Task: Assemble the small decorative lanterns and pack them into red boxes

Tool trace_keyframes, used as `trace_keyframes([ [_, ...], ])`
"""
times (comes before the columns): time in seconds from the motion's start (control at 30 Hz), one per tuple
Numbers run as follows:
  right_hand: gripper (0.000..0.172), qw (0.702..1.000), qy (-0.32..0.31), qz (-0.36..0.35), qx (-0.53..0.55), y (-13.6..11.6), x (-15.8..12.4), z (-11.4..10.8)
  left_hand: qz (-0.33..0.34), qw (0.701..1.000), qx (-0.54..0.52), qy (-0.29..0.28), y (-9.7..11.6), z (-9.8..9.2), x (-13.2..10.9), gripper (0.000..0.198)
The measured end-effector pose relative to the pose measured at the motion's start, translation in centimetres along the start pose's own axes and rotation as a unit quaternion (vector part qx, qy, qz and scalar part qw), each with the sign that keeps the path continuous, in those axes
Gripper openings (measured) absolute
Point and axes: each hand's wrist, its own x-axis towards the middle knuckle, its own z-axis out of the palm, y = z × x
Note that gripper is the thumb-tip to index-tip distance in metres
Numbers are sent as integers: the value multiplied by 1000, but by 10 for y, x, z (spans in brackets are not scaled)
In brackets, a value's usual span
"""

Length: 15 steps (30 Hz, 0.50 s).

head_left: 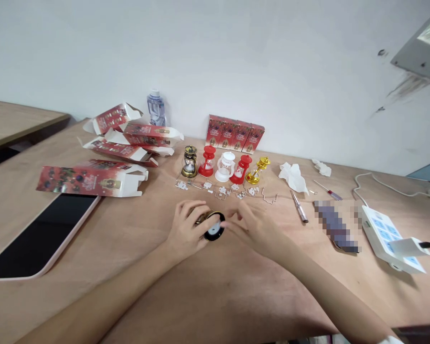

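My left hand (187,229) is wrapped round a small bronze toy lantern (212,224) lying on its side on the wooden table (200,296), its round black-and-white base turned toward me. My right hand (255,226) is at the lantern's base, fingertips pinched against it; whether they hold a small part is hidden. Behind the hands stands a row of little lanterns: bronze (189,162), red (208,161), white (225,166), red (241,169) and gold (257,170). Small metal and plastic parts (222,190) lie in front of them.
Opened red cartons (93,179) lie at the left, closed red boxes (234,134) by the wall, a water bottle (155,108) behind. A pink-edged tablet (39,236) lies front left. Screwdrivers (299,206), tissue (292,176) and a white power strip (389,239) sit to the right.
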Motion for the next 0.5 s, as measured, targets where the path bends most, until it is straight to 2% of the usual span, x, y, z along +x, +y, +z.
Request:
trace_keyframes([
  [0.07,10,996,26,65,-56,20,-8,1,-1,1000,13,26,-2,-2,0,23],
  [0.13,10,977,31,129,-166,43,-17,6,4,999,20,47,-5,-3,-2,21],
  [0.17,11,960,15,165,-226,55,-22,10,7,998,17,52,-6,-3,-4,21],
  [0.23,17,923,-61,214,-314,75,-31,18,2,999,-5,52,-8,-2,-8,26],
  [0.3,26,888,-130,255,-360,88,-39,25,-10,998,-37,46,-10,0,-11,34],
  [0.4,38,865,-189,278,-372,93,-42,24,-14,995,-80,53,-11,1,-8,41],
  [0.5,37,857,-215,285,-373,89,-37,16,-35,991,-116,62,-9,1,-2,45],
])
